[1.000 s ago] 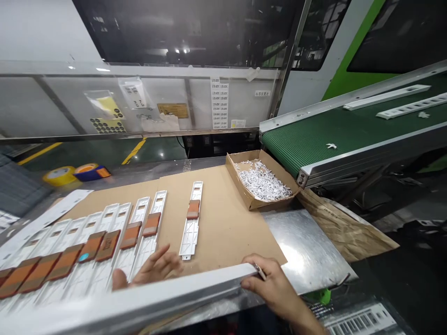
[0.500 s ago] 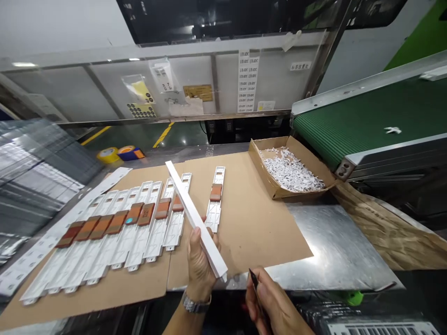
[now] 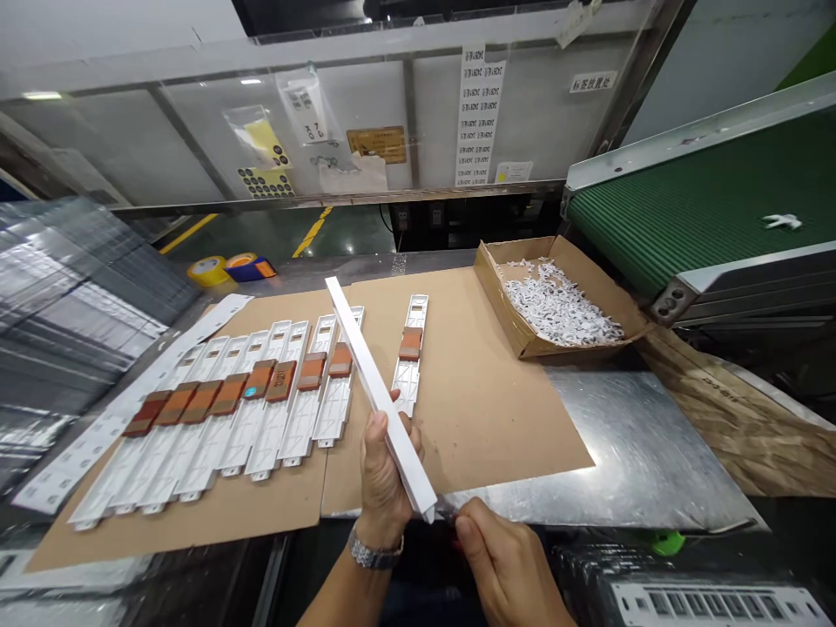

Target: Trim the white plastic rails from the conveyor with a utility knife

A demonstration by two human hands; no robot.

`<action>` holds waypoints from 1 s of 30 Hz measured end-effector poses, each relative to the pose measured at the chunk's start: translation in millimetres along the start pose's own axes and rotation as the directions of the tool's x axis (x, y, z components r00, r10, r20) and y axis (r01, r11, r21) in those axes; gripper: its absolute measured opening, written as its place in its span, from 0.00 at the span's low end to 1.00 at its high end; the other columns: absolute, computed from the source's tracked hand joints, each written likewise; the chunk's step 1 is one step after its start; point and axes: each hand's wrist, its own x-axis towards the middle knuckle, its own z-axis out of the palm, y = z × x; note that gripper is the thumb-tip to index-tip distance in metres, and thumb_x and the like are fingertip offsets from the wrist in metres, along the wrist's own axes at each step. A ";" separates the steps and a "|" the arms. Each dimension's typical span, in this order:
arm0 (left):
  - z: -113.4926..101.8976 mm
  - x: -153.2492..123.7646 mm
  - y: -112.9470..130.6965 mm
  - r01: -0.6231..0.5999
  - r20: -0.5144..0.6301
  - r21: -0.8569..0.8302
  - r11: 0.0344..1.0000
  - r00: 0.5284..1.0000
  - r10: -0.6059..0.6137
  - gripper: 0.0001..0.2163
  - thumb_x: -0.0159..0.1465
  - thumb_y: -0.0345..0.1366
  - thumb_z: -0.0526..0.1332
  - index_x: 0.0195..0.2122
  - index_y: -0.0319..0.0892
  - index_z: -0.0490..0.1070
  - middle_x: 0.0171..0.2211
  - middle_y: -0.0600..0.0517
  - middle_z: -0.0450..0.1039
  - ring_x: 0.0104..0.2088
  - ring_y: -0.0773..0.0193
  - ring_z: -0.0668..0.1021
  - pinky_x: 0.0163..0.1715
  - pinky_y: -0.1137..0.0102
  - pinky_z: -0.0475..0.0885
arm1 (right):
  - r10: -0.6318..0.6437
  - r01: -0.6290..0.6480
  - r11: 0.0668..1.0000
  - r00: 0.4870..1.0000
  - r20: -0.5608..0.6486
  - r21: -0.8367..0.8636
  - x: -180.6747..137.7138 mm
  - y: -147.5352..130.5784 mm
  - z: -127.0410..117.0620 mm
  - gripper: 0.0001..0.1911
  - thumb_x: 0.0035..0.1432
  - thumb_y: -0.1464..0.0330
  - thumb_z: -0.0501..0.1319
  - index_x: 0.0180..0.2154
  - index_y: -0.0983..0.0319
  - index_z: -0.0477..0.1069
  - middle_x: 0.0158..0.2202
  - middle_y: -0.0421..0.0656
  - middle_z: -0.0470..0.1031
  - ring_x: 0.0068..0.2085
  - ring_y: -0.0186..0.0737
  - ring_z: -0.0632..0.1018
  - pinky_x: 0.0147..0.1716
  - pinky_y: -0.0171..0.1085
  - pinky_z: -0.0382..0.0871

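Observation:
My left hand (image 3: pixel 387 470), with a metal watch on its wrist, grips a long white plastic strip (image 3: pixel 379 383), which slants with its near end towards me. My right hand (image 3: pixel 496 553) is closed round a slim dark knife-like tool (image 3: pixel 447 509). Its blurred tip is at the strip's near end; whether it touches cannot be made out, and the fingers hide the handle. Beyond my left hand, one white plastic piece (image 3: pixel 407 383) lies on the cardboard under a brown block (image 3: pixel 411 343). To the left, several similar white pieces (image 3: pixel 261 444) lie in a row with brown blocks (image 3: pixel 228 394) across them.
Cardboard sheets (image 3: pixel 496 409) cover much of the metal table (image 3: pixel 627 435). A cardboard box (image 3: pixel 502 305) of small white parts stands at the back right, beside a green conveyor belt (image 3: pixel 685 200). Tape rolls (image 3: pixel 209 272) lie at the back left, near stacked wrapped sheets (image 3: pixel 84 305).
My right hand has moved up and left, bringing the dark tool to the near end of the white strip. The camera view has shifted slightly.

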 end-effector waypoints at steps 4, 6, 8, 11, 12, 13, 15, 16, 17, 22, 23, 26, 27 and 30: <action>1.1 -1.0 -1.2 -0.008 -0.012 0.010 1.000 1.000 0.008 0.18 0.52 0.42 0.66 0.42 0.41 0.68 0.17 0.63 0.50 0.15 0.77 0.56 0.12 0.82 0.54 | 0.017 -0.017 1.000 1.000 0.012 0.005 1.8 -1.9 1.2 0.18 0.67 0.61 0.44 0.26 0.58 0.58 0.20 0.34 0.65 0.21 0.30 0.67 0.21 0.30 0.56; 1.3 -1.2 -1.8 -0.012 -0.017 0.014 1.000 1.000 0.012 0.19 0.51 0.42 0.67 0.42 0.41 0.68 0.17 0.63 0.50 0.16 0.77 0.56 0.12 0.82 0.54 | 0.024 -0.025 1.000 0.999 0.024 0.011 2.1 -1.5 1.3 0.18 0.67 0.61 0.44 0.26 0.58 0.58 0.21 0.35 0.65 0.21 0.31 0.67 0.21 0.30 0.56; 0.9 -1.1 -2.4 -0.013 -0.020 0.016 1.000 1.000 0.013 0.20 0.51 0.42 0.67 0.42 0.41 0.69 0.17 0.63 0.50 0.16 0.77 0.56 0.12 0.82 0.54 | 0.034 -0.035 0.999 0.999 0.034 0.018 2.1 -0.7 1.6 0.18 0.67 0.61 0.44 0.26 0.58 0.58 0.21 0.35 0.65 0.21 0.31 0.67 0.22 0.30 0.55; -0.9 -0.8 -3.3 -0.005 -0.019 0.016 1.000 1.000 0.005 0.20 0.51 0.43 0.67 0.43 0.41 0.68 0.17 0.63 0.50 0.16 0.77 0.56 0.12 0.82 0.54 | 0.053 -0.054 0.998 0.998 0.047 0.028 1.5 0.3 2.2 0.18 0.67 0.60 0.44 0.26 0.58 0.57 0.21 0.35 0.65 0.21 0.31 0.66 0.22 0.31 0.54; -1.5 -0.9 -3.6 -0.002 -0.017 0.016 1.000 1.000 0.003 0.20 0.51 0.43 0.67 0.44 0.41 0.68 0.17 0.63 0.50 0.16 0.77 0.56 0.12 0.82 0.54 | 0.057 -0.058 0.998 0.997 0.051 0.031 1.2 0.5 2.4 0.18 0.67 0.60 0.44 0.26 0.58 0.57 0.21 0.35 0.65 0.21 0.31 0.67 0.22 0.31 0.54; -2.1 -1.0 -3.9 0.000 -0.015 0.015 1.000 1.000 0.000 0.21 0.51 0.43 0.67 0.44 0.41 0.68 0.17 0.63 0.50 0.16 0.77 0.56 0.12 0.82 0.54 | 0.061 -0.063 0.997 0.997 0.057 0.033 1.0 0.6 2.4 0.18 0.67 0.60 0.43 0.26 0.58 0.57 0.21 0.35 0.65 0.22 0.31 0.67 0.22 0.31 0.54; -3.0 -1.4 -4.3 0.001 -0.011 0.016 1.000 1.000 -0.001 0.21 0.51 0.43 0.67 0.44 0.41 0.68 0.17 0.63 0.50 0.16 0.77 0.56 0.12 0.82 0.54 | 0.067 -0.070 0.997 0.995 0.070 0.036 0.5 0.7 2.2 0.18 0.67 0.59 0.43 0.26 0.58 0.57 0.22 0.35 0.65 0.22 0.31 0.67 0.22 0.31 0.54; -3.2 -1.6 -4.4 0.000 -0.010 0.016 1.000 1.000 0.001 0.21 0.51 0.43 0.67 0.44 0.41 0.68 0.18 0.62 0.50 0.16 0.77 0.56 0.12 0.82 0.54 | 0.069 -0.072 0.997 0.995 0.076 0.037 0.4 0.7 1.8 0.19 0.67 0.59 0.43 0.26 0.59 0.57 0.21 0.35 0.65 0.22 0.31 0.67 0.22 0.31 0.53; -3.2 -1.7 -4.5 -0.002 -0.010 0.018 1.000 1.000 0.002 0.21 0.51 0.43 0.67 0.44 0.41 0.68 0.18 0.62 0.50 0.16 0.77 0.56 0.13 0.82 0.54 | 0.071 -0.075 0.996 0.994 0.084 0.039 0.3 0.7 1.4 0.19 0.67 0.59 0.43 0.26 0.59 0.57 0.21 0.35 0.65 0.22 0.31 0.67 0.22 0.31 0.53; -1.3 -0.1 -4.9 -0.006 -0.024 0.029 1.000 1.000 0.006 0.21 0.50 0.44 0.67 0.42 0.41 0.69 0.17 0.63 0.50 0.16 0.77 0.57 0.13 0.82 0.54 | 0.066 -0.071 0.997 0.991 0.116 0.032 1.1 0.6 0.4 0.19 0.68 0.59 0.43 0.26 0.59 0.57 0.22 0.35 0.65 0.22 0.31 0.67 0.23 0.31 0.53; -0.8 0.5 -5.1 -0.008 -0.028 0.034 0.999 1.000 0.009 0.21 0.49 0.44 0.68 0.41 0.41 0.69 0.17 0.63 0.51 0.15 0.78 0.56 0.12 0.82 0.54 | 0.060 -0.063 0.998 0.991 0.120 0.022 1.3 0.4 1.0 0.19 0.68 0.59 0.42 0.26 0.59 0.57 0.21 0.35 0.65 0.22 0.31 0.67 0.23 0.31 0.53; -0.5 2.8 -5.6 -0.027 -0.048 0.056 0.998 0.998 0.029 0.19 0.47 0.45 0.69 0.37 0.41 0.69 0.15 0.63 0.53 0.14 0.77 0.57 0.12 0.82 0.56 | 0.013 -0.010 1.000 0.990 0.143 -0.023 1.5 -0.5 4.6 0.20 0.67 0.59 0.42 0.25 0.59 0.58 0.20 0.35 0.64 0.21 0.31 0.66 0.21 0.32 0.50; -0.9 3.5 -5.4 -0.034 -0.060 0.066 0.997 0.998 0.038 0.19 0.47 0.45 0.69 0.36 0.41 0.69 0.15 0.63 0.55 0.14 0.77 0.59 0.13 0.81 0.57 | -0.004 0.008 1.000 0.987 0.158 -0.025 1.3 -0.5 5.9 0.20 0.67 0.59 0.42 0.25 0.59 0.58 0.19 0.35 0.64 0.20 0.31 0.66 0.21 0.33 0.50; -3.2 5.8 -3.2 -0.046 -0.111 0.108 0.993 0.992 0.058 0.18 0.50 0.42 0.68 0.40 0.42 0.68 0.23 0.58 0.69 0.20 0.74 0.70 0.20 0.80 0.67 | -0.017 -0.001 0.997 0.976 0.217 0.080 -0.3 1.2 6.4 0.21 0.67 0.58 0.43 0.25 0.60 0.60 0.20 0.35 0.64 0.21 0.30 0.65 0.22 0.32 0.52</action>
